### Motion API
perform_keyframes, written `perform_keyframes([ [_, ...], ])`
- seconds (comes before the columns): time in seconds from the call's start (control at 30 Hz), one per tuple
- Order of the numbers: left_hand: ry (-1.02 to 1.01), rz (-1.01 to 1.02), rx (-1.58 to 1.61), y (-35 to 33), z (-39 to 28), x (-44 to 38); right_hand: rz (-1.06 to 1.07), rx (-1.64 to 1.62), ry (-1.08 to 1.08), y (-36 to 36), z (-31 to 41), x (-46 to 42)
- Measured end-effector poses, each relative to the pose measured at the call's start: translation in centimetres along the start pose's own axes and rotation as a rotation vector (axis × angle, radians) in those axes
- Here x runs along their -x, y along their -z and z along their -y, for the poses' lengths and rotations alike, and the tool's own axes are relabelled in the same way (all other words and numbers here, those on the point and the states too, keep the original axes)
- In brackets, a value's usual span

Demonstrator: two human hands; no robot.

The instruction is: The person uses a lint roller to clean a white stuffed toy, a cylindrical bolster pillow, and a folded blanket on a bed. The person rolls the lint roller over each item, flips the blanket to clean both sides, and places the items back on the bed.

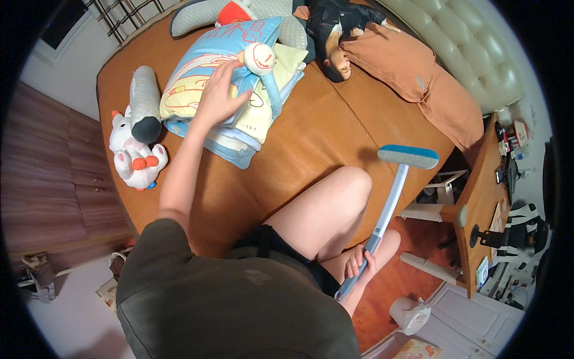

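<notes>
My left hand point(220, 95) is over a blue-and-yellow cushion point(190, 87) with printed red lines, fingers spread. Its fingertips are close to a white ball point(259, 59) with red marks, joined to a curved light blue handle point(271, 94); whether they touch it cannot be told. Beneath the cushion lies folded pale yellow and blue fabric point(253, 128). In my right hand point(361, 264) is the grey-blue handle of a long-handled cleaning brush point(389, 211). Its wide grey-and-blue head point(408, 156) points up and away, above the bed's edge.
A brown mat point(309, 139) covers the bed. White plush toy point(136, 157) and grey bolster point(144, 98) lie left. Orange pillows point(403, 72) and a dark-jacketed figure point(338, 36), doll or person, lie by the padded headboard point(466, 45). Right are a wooden desk point(475, 224) and bin point(401, 309).
</notes>
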State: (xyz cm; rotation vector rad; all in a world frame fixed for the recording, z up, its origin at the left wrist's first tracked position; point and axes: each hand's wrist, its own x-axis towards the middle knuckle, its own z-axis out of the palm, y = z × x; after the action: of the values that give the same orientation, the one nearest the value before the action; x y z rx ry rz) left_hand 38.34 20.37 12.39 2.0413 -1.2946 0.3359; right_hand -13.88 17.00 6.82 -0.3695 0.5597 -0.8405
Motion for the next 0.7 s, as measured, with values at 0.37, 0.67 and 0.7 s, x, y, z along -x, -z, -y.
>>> perform_keyframes([
  [0.37, 0.152, 0.332, -0.685, -13.8, 5.0, 0.5, -0.15, 0.483, 0.184, -2.6, -1.3, 1.3],
  [0.67, -0.025, 0.243, -0.115, -5.9, -4.2, 6.4, -0.158, 0.584, 0.282, -0.3, -0.3, 3.3],
  [0.7, -0.11, 0.165, -0.004, -5.9, -5.9, 8.0, -0.169, 0.57, 0.287, -0.2, -0.1, 3.3],
])
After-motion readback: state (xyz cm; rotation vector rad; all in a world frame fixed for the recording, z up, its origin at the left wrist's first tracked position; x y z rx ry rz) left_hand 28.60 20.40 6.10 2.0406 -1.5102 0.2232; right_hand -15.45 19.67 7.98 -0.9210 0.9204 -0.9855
